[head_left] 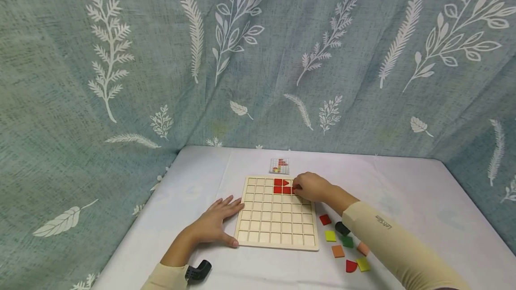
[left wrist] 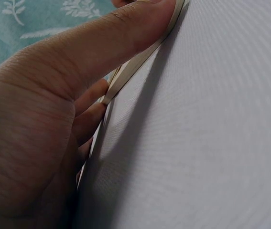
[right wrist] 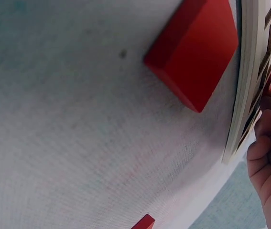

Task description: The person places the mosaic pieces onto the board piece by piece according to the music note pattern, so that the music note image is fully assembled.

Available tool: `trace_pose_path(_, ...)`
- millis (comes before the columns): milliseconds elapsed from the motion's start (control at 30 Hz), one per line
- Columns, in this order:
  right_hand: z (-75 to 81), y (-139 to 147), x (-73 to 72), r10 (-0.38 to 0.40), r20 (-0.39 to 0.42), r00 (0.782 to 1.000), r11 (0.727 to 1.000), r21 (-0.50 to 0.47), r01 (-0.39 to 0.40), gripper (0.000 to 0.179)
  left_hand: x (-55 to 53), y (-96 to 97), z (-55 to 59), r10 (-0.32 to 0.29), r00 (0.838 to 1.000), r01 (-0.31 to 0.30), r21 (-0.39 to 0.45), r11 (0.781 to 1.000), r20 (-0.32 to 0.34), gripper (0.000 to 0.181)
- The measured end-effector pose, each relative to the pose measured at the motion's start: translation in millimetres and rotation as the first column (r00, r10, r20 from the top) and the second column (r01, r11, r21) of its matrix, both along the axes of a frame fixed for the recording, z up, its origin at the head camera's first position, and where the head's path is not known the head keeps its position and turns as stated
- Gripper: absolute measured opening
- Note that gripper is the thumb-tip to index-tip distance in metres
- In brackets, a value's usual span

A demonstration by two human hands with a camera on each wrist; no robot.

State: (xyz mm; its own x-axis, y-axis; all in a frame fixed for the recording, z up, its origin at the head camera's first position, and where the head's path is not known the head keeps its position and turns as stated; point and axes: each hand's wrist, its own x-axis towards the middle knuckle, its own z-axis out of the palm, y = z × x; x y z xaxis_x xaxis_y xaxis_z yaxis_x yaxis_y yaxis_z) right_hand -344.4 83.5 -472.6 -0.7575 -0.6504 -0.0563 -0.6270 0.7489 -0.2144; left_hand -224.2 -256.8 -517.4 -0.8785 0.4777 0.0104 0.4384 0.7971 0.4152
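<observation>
Blue-green fabric (head_left: 258, 48), printed with pale fern sprigs and leaves, hangs in soft folds behind a tabletop covered in white cloth (head_left: 217, 263). On that cover lies a wooden grid board (head_left: 278, 248), its raised slats dividing the face into square recesses. By the look of it, the filling is at an early stage: two red squares (head_left: 278, 190) and a pointed red tile (head_left: 285, 183) are among the few pieces set near the far edge, while most recesses below are bare. Beyond the board, a small pattern card (head_left: 279, 166) shows a gridded figure in red with some yellow

Left hand (head_left: 217, 220) is spread, fingertips and thumb touching the board's left side. Right hand (head_left: 312, 187) has its fingers curled, apparently pinching a red piece (head_left: 295, 190) at the second row; its exact shape is hidden. Still loose beside the board's right edge are a thick, smooth-faced red block (right wrist: 200, 52), yellow squares (head_left: 330, 236), a green tile (head_left: 347, 241), orange tiles (head_left: 338, 251) and a rounded red wedge (head_left: 351, 266)
</observation>
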Motion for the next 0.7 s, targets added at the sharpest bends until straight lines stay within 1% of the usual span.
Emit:
trace_pose_path(167, -0.8, -1, 1.4, -0.002, 0.013, 1.000, 1.000, -0.019, 0.003, 0.010, 0.4, 0.0, 0.7, 0.011, 1.000, -0.011, -0.003, 1.000, 0.005, 0.119)
trace_pose_path(333, -1.3, 0, 3.3, 0.001, -0.001, 1.000, 1.000, -0.012, -0.001, 0.018, -0.1, -0.4, -0.4, 0.010, 1.000, -0.010, -0.002, 1.000, 0.010, 0.119)
trace_pose_path(500, 0.6, 4, 4.6, 0.005, -0.002, 1.000, 1.000, -0.030, -0.005, 0.020, -0.7, -0.9, -1.8, -0.009, 1.000, 0.009, 0.000, 1.000, 0.003, 0.118)
trace_pose_path(700, 1.5, 17, 0.4, -0.028, 0.017, 0.999, 0.998, -0.057, 0.029, 0.019, -0.8, -1.2, -1.2, -0.008, 1.000, 0.008, -0.009, 1.000, 0.001, 0.119)
